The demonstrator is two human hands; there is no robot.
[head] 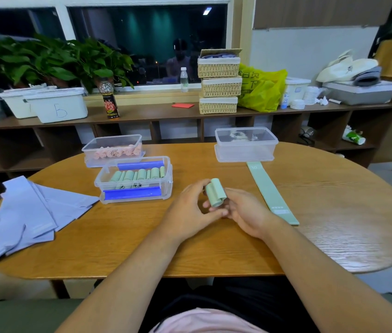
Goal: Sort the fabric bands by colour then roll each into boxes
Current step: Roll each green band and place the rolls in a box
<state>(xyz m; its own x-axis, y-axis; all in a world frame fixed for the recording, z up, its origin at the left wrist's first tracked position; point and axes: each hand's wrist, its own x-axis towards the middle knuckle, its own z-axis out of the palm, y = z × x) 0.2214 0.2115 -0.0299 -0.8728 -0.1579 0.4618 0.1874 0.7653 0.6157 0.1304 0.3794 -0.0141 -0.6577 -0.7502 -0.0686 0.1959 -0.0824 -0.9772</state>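
Rolling looks to be the step in hand, and near its end. Both hands meet over the table [142,248], and between them sits a green roll [216,193], a band wound into a stubby cylinder. The left hand [190,210] curls its thumb and fingers round the roll. The right hand [245,212] cups it from the other side, fingers bent under it. Neither hand is spread wide.

Just left of the left hand, and a little beyond it, stands the green box [169,186], open at the top with blue clips along its long sides and already lined with green rolls. Behind that is the pink box [89,152], with pink rolls in it. Just right of the right hand a flat green band [269,193] lies unrolled on the wood, and beyond it stands a clear box [245,150]. Well left of the left hand lies a pile of lavender bands [34,212], all flat.

As I judge it, the next move calls for pinching the roll firmly so it cannot spring open, carrying it leftward and tucking it into a gap among the others. The flat green band would follow.
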